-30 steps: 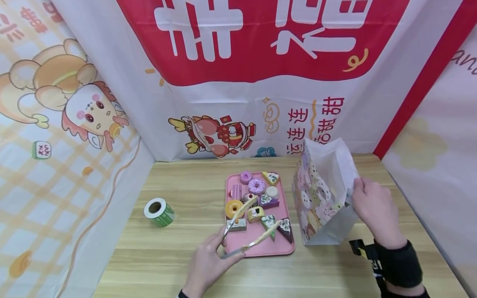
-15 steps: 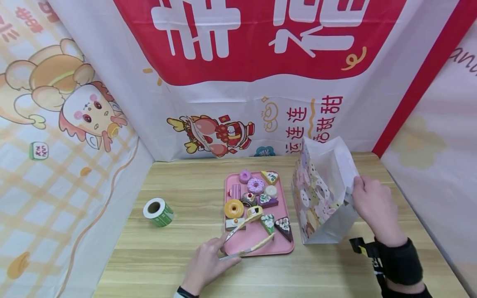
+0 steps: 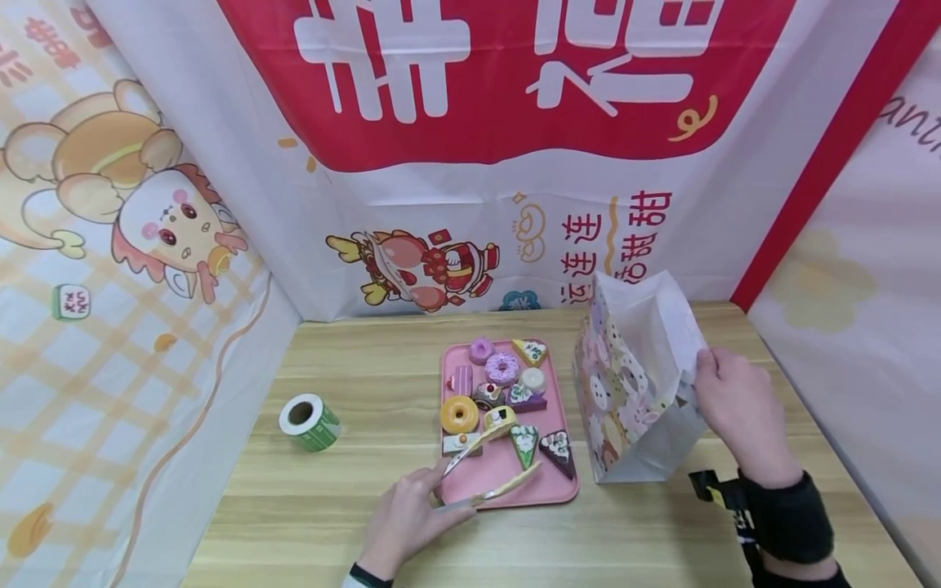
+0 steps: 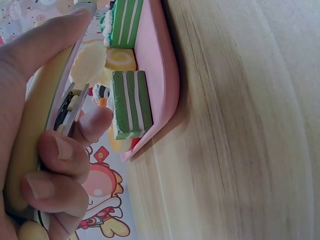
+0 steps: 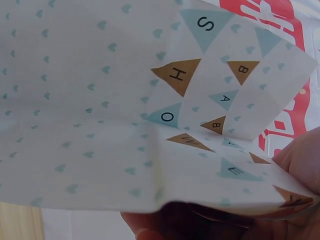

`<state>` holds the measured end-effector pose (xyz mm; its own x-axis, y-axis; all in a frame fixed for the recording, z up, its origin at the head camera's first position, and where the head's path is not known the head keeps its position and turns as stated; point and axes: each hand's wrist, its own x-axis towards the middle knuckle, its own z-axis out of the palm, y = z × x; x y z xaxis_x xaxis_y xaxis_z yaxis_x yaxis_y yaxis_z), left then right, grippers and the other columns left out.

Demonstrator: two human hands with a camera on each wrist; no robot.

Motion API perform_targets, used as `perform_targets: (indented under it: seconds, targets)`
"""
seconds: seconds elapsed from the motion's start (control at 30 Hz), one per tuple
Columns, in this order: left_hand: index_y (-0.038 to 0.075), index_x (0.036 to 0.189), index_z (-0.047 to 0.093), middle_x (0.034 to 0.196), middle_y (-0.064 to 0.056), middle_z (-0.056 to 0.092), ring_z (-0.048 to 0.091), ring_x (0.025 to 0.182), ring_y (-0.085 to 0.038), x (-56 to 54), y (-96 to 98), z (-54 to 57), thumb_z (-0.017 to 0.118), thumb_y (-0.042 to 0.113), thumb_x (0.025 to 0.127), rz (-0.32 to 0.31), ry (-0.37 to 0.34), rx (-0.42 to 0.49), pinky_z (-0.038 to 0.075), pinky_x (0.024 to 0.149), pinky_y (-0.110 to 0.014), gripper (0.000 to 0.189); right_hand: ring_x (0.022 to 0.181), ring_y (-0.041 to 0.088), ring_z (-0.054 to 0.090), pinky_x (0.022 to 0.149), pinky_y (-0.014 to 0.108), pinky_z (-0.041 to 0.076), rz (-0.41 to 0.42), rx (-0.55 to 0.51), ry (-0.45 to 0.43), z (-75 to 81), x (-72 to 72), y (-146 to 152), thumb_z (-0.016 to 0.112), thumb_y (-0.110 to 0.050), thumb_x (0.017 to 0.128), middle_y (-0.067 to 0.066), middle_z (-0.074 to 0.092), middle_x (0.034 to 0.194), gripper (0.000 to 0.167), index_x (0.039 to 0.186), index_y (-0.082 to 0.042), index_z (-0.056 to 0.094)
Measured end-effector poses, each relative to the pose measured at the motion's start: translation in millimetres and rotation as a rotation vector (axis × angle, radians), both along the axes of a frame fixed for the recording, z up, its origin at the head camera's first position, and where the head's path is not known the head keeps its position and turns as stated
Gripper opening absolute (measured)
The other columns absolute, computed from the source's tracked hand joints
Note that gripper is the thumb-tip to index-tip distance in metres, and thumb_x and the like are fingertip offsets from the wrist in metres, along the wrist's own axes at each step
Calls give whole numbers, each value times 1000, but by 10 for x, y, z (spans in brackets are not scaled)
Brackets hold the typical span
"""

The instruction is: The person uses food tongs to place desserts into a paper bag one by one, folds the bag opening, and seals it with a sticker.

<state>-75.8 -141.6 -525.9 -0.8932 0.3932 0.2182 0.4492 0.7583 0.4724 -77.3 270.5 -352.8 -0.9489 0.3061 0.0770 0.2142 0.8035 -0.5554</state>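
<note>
Back come the tongs (image 3: 507,487), spread wide in the left hand's (image 3: 412,510) curled grip, tips now flanking the tray's (image 3: 562,490) green wedge (image 3: 524,441), seemingly lining up a pick, as the right hand (image 3: 742,412) pinches the adjacent bag's (image 3: 613,400) rim.

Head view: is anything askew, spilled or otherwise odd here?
The printed cartoon figure on the backdrop lies sideways, head left and feet right, as if hung turned. Nothing looks spilled: the cakes sit on the pink tray, and the right hand holds the paper bag.
</note>
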Motion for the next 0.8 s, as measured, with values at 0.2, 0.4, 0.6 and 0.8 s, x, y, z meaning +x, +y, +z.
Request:
perform_targets:
  seconds: [0.2, 0.4, 0.6, 0.8]
  targets:
    - [7, 123, 69, 72, 8, 59, 47, 59, -1, -4, 10, -3, 83, 57, 70, 15, 2, -11, 43, 52, -24, 75, 60, 27, 48, 46, 35, 35, -3, -27, -22, -3, -4, -21, 26, -33, 108, 11, 48, 68, 51, 99, 6, 58]
    - [8, 123, 69, 73, 10, 58, 46, 58, -1, -7, 23, -10, 82, 61, 68, 37, -17, -39, 42, 51, -24, 78, 58, 26, 46, 46, 35, 35, -4, -40, -22, -11, -8, -32, 26, -33, 108, 10, 46, 67, 51, 95, 4, 57]
    - [8, 125, 68, 73, 8, 59, 46, 57, -1, -1, 49, 21, 82, 61, 68, 52, -58, -52, 41, 50, -23, 79, 58, 26, 46, 46, 35, 35, -1, -43, -19, -10, -5, -33, 26, -32, 108, 10, 47, 68, 50, 97, 5, 58]
    - [7, 123, 68, 73, 7, 59, 46, 58, -1, -13, 47, 32, 83, 59, 68, 36, -41, -45, 42, 51, -23, 78, 59, 26, 47, 47, 35, 35, -1, -39, -16, -10, -4, -32, 27, -32, 108, 11, 47, 68, 50, 98, 6, 58]
